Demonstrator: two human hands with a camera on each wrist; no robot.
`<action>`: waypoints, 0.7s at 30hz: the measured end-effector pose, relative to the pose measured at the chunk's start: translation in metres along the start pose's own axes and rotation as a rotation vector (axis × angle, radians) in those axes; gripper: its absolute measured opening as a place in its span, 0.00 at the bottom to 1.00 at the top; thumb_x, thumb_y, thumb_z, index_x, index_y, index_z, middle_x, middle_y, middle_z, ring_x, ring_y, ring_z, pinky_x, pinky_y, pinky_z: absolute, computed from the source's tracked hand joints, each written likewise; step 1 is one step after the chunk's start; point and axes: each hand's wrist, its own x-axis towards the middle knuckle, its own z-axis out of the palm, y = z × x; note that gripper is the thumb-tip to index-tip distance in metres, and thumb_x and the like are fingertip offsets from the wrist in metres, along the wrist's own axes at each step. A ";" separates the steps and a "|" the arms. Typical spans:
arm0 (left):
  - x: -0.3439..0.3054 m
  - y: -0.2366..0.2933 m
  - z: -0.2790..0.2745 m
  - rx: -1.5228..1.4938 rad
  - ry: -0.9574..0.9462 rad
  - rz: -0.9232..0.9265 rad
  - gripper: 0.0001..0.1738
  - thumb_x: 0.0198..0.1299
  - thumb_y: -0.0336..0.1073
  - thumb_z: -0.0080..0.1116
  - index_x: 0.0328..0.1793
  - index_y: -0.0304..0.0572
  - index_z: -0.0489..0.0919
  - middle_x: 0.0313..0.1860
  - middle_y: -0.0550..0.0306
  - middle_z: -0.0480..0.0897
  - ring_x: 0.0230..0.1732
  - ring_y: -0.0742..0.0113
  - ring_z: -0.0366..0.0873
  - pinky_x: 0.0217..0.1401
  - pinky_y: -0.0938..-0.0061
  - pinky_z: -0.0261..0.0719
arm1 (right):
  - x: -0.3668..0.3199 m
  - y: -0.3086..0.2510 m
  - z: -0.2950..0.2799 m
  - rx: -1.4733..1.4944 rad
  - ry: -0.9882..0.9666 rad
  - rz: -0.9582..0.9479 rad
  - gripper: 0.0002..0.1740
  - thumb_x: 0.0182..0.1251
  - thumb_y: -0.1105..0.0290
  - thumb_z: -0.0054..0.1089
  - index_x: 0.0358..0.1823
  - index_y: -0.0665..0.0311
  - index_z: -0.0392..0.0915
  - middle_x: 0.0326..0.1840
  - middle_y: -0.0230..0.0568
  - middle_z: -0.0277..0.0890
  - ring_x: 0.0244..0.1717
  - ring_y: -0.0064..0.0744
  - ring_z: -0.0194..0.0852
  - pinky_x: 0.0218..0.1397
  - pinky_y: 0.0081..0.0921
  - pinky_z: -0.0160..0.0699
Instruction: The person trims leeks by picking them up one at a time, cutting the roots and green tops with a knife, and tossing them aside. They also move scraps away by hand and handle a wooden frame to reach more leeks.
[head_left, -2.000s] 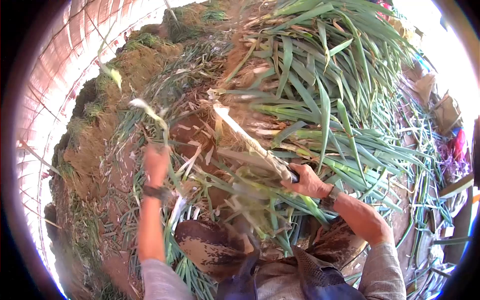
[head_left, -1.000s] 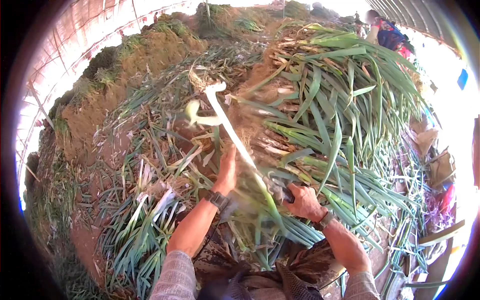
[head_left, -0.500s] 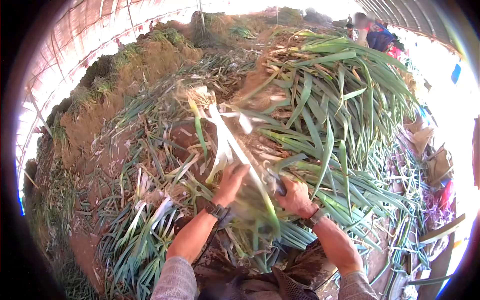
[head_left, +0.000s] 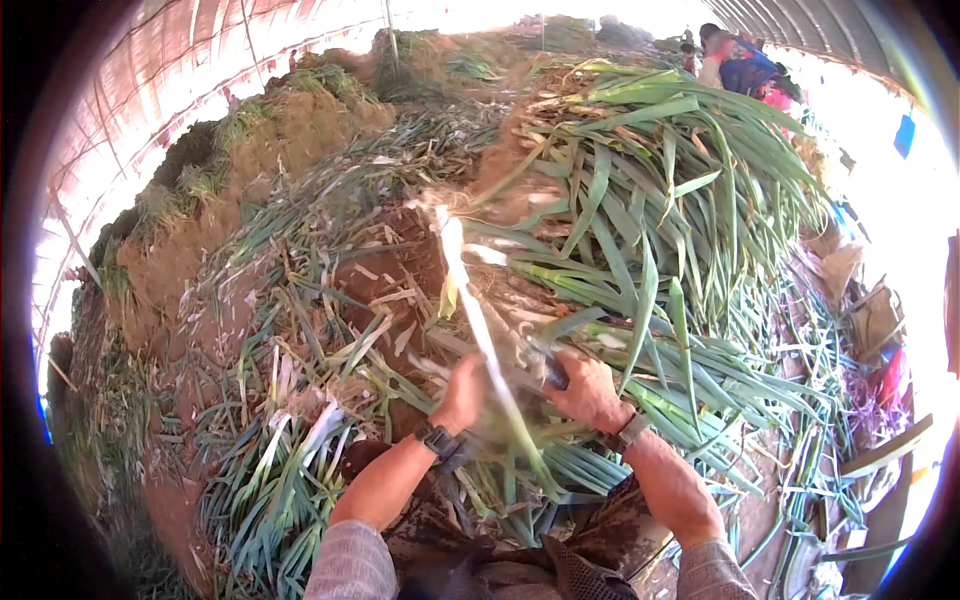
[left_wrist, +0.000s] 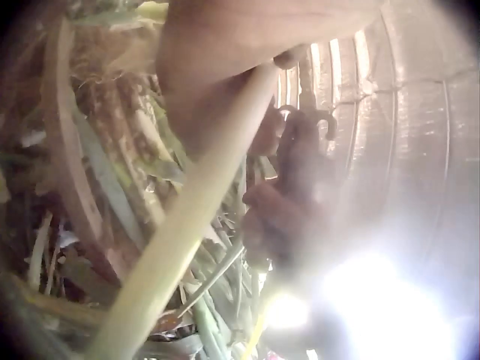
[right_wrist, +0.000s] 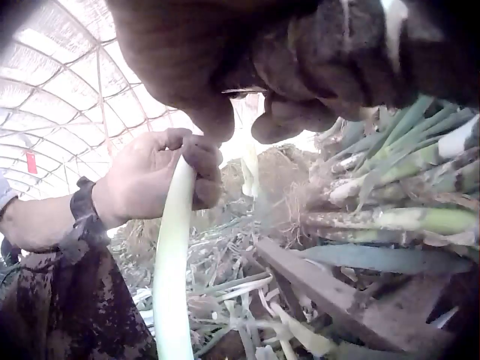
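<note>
My left hand (head_left: 460, 395) grips a long, pale green onion (head_left: 497, 375), which slants from its white end, far up, to green leaves by my knees. A loose strip of skin (head_left: 451, 292) hangs along the white part. In the right wrist view, the curled fingers of the left hand (right_wrist: 150, 180) wrap the stalk. Close on the right, my right hand (head_left: 592, 392) holds a dark hand tool (head_left: 556, 373) that looks like an air blow gun. Its body and small hook (left_wrist: 306, 124) show blurred in the left wrist view.
A big heap of green onions (head_left: 640, 190) lies at the right, roots inward. Stripped onions (head_left: 285, 470) lie left of my knees. Root-covered stacks (head_left: 270, 135) line the left. A wooden plank (right_wrist: 322, 292) lies low among scraps. Another person (head_left: 738, 68) is far back right.
The left hand has come in from the far left and now holds a green onion beside the right hand. Skin has come loose from its white part. The right hand keeps the tool.
</note>
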 end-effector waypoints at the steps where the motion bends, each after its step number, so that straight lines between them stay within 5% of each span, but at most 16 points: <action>1: -0.005 0.012 0.007 -0.081 -0.116 -0.080 0.16 0.65 0.50 0.51 0.43 0.46 0.74 0.31 0.57 0.74 0.38 0.62 0.74 0.48 0.57 0.74 | 0.000 0.003 -0.001 -0.025 -0.026 -0.006 0.19 0.57 0.57 0.66 0.43 0.63 0.79 0.33 0.53 0.82 0.35 0.54 0.82 0.41 0.47 0.80; 2: -0.009 0.017 0.018 0.010 0.061 0.031 0.17 0.65 0.54 0.50 0.41 0.49 0.73 0.27 0.61 0.72 0.33 0.66 0.73 0.39 0.63 0.76 | -0.001 0.006 -0.002 -0.031 -0.016 -0.001 0.19 0.57 0.57 0.66 0.43 0.63 0.79 0.33 0.53 0.82 0.35 0.54 0.82 0.41 0.47 0.80; 6: -0.005 0.065 0.022 0.053 0.232 0.364 0.20 0.68 0.57 0.49 0.43 0.49 0.73 0.23 0.69 0.69 0.16 0.75 0.64 0.17 0.75 0.68 | -0.019 0.016 0.002 0.032 -0.108 -0.025 0.18 0.58 0.52 0.65 0.37 0.61 0.81 0.27 0.51 0.81 0.30 0.55 0.82 0.37 0.49 0.80; 8: -0.003 0.108 0.012 0.052 0.362 0.528 0.21 0.69 0.58 0.50 0.40 0.49 0.73 0.23 0.68 0.69 0.16 0.78 0.65 0.15 0.80 0.66 | -0.029 0.023 0.010 0.030 -0.256 -0.247 0.20 0.60 0.50 0.63 0.36 0.61 0.81 0.26 0.52 0.81 0.29 0.57 0.81 0.35 0.51 0.80; 10: -0.016 0.162 0.019 0.195 0.546 0.758 0.20 0.70 0.57 0.51 0.38 0.49 0.73 0.22 0.69 0.70 0.16 0.81 0.66 0.14 0.83 0.65 | -0.036 0.020 0.012 -0.020 -0.354 -0.228 0.20 0.60 0.49 0.62 0.36 0.61 0.81 0.26 0.53 0.80 0.29 0.58 0.81 0.36 0.51 0.80; 14: -0.055 0.276 -0.010 0.523 0.537 1.022 0.20 0.71 0.54 0.51 0.46 0.45 0.79 0.22 0.69 0.72 0.15 0.81 0.67 0.13 0.84 0.68 | -0.040 0.015 0.003 -0.095 -0.504 -0.148 0.22 0.61 0.47 0.60 0.35 0.61 0.81 0.27 0.53 0.80 0.31 0.58 0.81 0.37 0.50 0.80; 19: -0.107 0.376 -0.069 0.976 0.754 1.142 0.16 0.75 0.44 0.46 0.46 0.44 0.82 0.23 0.62 0.75 0.21 0.80 0.72 0.20 0.84 0.71 | -0.047 0.032 0.003 -0.039 -0.401 -0.157 0.19 0.61 0.50 0.59 0.38 0.59 0.83 0.28 0.51 0.81 0.32 0.57 0.81 0.38 0.48 0.81; 21: -0.124 0.401 -0.132 1.468 0.838 0.798 0.15 0.72 0.42 0.50 0.48 0.39 0.82 0.31 0.53 0.82 0.30 0.67 0.80 0.31 0.70 0.79 | -0.051 0.033 0.000 0.009 -0.342 -0.176 0.19 0.61 0.51 0.59 0.40 0.59 0.83 0.29 0.50 0.81 0.32 0.57 0.81 0.37 0.48 0.81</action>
